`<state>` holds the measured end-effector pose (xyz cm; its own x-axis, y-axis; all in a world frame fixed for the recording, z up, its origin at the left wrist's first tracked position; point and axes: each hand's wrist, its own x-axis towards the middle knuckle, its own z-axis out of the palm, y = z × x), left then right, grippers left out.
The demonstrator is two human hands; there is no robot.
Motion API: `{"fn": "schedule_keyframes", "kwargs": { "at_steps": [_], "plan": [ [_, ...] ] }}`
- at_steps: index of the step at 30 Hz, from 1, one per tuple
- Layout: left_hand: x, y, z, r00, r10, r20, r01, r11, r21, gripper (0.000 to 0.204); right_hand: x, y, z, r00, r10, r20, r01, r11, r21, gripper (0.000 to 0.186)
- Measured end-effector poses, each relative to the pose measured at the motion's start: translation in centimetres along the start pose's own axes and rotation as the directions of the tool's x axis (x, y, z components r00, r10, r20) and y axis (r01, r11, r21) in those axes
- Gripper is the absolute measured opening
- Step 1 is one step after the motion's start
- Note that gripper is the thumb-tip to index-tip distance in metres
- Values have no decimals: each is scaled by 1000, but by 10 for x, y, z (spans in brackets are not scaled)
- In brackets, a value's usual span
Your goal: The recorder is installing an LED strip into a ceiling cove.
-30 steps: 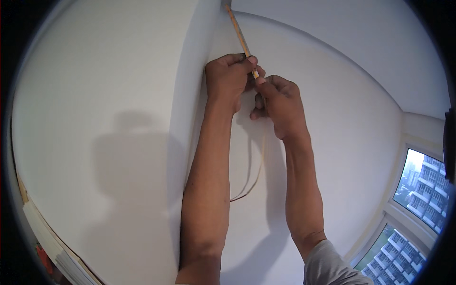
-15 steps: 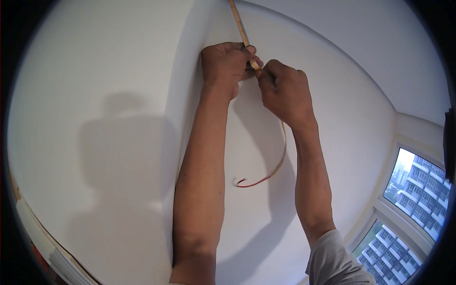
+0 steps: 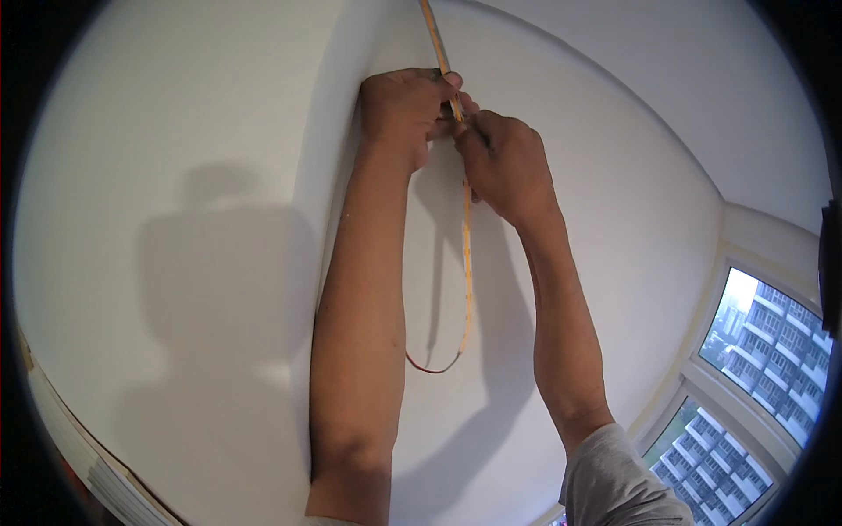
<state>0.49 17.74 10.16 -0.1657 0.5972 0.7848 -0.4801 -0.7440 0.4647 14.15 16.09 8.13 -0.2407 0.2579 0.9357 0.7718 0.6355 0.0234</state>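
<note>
A thin yellow flexible strip [image 3: 466, 263] runs along the recessed edge of a white ceiling [image 3: 175, 175] and hangs down in a loop between my forearms. My left hand [image 3: 405, 110] presses the strip against the edge with its fingertips. My right hand [image 3: 502, 158] is right beside it, pinching the strip where it leaves the ceiling. Both arms reach up from the lower edge. The fixed part of the strip [image 3: 431, 31] continues up and away from my hands.
The ceiling step [image 3: 307, 263] runs down to the left of my left arm. A window [image 3: 754, 368] with tall buildings outside is at the lower right. A white wall [image 3: 614, 263] lies behind my right arm. Trim [image 3: 79, 456] curves along the lower left.
The hanging loop of strip has swung and now hangs straighter and longer between my arms. My hands stay together at the same spot on the ceiling edge.
</note>
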Motion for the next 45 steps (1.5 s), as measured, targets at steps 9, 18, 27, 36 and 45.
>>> {"fn": "schedule_keyframes", "kwargs": {
  "at_steps": [9, 18, 27, 36, 45],
  "plan": [
    [6, -4, 1, 999, -39, -18, 39, 999, -14, 22, 6, -13, -2, 940, 273, 204, -325, 900, 291, 40],
    [-3, -3, 2, 1000, -9, -16, 8, 998, -58, 14, -1, -4, -11, 978, 159, 135, -204, 863, 462, 33],
    [-6, -9, 5, 998, -55, -13, 53, 995, -83, 15, 9, 9, -1, 998, 36, -45, -24, 971, 237, 35],
    [-26, -26, 1, 997, 68, 25, -64, 991, -118, 20, 73, -2, -46, 998, 57, 35, -67, 899, 433, 45],
    [-25, -30, 0, 997, 70, -33, -73, 988, -134, 20, 142, -27, -9, 995, 102, 8, -73, 648, 758, 32]
  ]
}}
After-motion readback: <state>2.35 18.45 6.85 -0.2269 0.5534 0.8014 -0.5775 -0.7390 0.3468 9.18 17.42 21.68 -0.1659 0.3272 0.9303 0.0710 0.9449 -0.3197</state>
